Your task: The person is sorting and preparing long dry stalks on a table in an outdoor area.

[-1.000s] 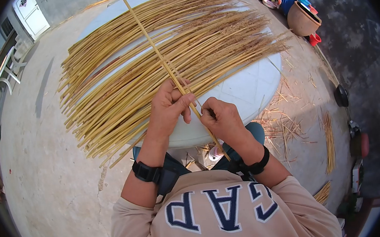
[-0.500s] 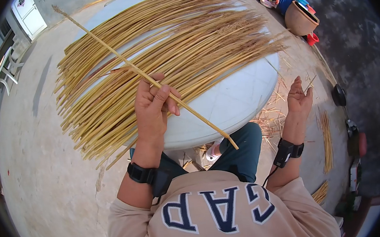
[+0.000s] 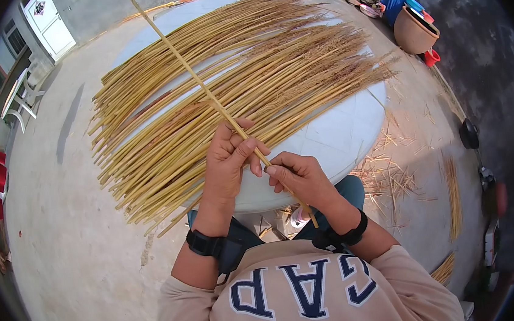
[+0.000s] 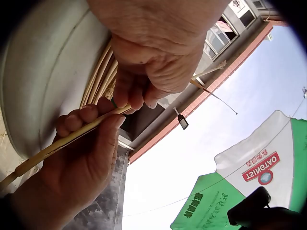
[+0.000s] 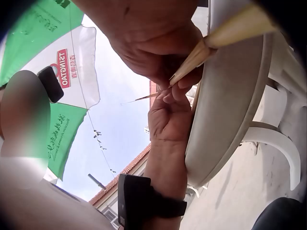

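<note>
A long, dry yellow stalk (image 3: pixel 182 60) slants across the front of the body, its thick end down by the knees. My left hand (image 3: pixel 226 166) holds it around the middle, thumb on top. Just below, my right hand (image 3: pixel 302 178) pinches the same stalk between thumb and fingers, close beside the left fingertips. In the left wrist view the right thumb (image 4: pixel 106 139) lies along the stalk, whose outer layer looks split there. Behind the hands, many similar stalks (image 3: pixel 164 150) with brown feathery heads lie side by side on a round white table (image 3: pixel 328 139).
Peeled scraps (image 3: pixel 387 179) litter the concrete floor right of the table, with a small stalk bundle (image 3: pixel 453 198) farther right. A clay pot (image 3: pixel 414 30) stands by the dark wall. To the left is a white chair (image 3: pixel 22 98). The right wrist view shows a parasol (image 5: pixel 53 72) overhead.
Half a second ago the right hand was out to the right over the floor with a thin strip at its fingers. Now it is back on the stalk, beside the left hand, and the stalk stands steeper.
</note>
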Available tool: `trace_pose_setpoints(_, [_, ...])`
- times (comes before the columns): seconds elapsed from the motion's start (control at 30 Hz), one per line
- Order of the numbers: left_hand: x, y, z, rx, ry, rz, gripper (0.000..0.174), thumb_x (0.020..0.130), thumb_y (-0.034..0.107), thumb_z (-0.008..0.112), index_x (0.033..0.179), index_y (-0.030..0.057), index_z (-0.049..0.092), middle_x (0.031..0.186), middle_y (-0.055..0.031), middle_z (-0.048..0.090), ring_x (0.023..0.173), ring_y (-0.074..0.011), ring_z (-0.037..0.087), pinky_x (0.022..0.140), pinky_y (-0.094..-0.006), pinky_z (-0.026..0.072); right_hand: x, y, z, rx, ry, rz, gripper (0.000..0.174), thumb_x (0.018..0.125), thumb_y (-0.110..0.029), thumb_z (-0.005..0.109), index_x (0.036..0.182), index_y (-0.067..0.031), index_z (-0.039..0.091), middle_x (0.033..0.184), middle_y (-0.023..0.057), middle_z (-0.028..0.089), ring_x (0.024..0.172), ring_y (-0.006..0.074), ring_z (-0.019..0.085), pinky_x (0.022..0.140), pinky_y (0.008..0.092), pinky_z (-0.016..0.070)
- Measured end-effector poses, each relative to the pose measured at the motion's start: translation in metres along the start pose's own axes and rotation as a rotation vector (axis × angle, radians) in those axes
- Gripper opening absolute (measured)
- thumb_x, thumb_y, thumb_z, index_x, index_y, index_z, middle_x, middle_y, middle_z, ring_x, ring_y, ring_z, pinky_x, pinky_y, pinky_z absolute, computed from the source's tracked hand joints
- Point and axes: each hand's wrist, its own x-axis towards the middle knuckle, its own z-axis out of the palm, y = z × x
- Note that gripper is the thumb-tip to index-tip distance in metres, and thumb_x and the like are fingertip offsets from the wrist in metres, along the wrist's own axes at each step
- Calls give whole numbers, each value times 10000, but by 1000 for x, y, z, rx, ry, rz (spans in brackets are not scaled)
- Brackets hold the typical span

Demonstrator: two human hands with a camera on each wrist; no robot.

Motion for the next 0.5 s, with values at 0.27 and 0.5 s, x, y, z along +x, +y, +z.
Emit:
trace_pose_setpoints(0.27, [-2, 2, 4, 38, -17, 12, 264, 866, 62, 525, 1112, 8, 447, 771, -160, 618, 475, -112, 523, 448, -208, 432, -3, 1, -1, 227, 48, 110, 222, 909, -202, 496, 853, -9, 591, 653, 37, 575, 551, 85, 529, 516, 204, 434])
trace_pose_setpoints(0.5, [-2, -1, 2, 43, -48, 26, 237, 876, 65, 494, 1101, -1, 458, 805, -166, 630, 486, -114, 536, 455, -207, 439, -4, 1, -2, 213, 58, 127, 241, 910, -226, 487, 817, -30, 592, 614, 13, 554, 504, 62, 484, 471, 191, 380])
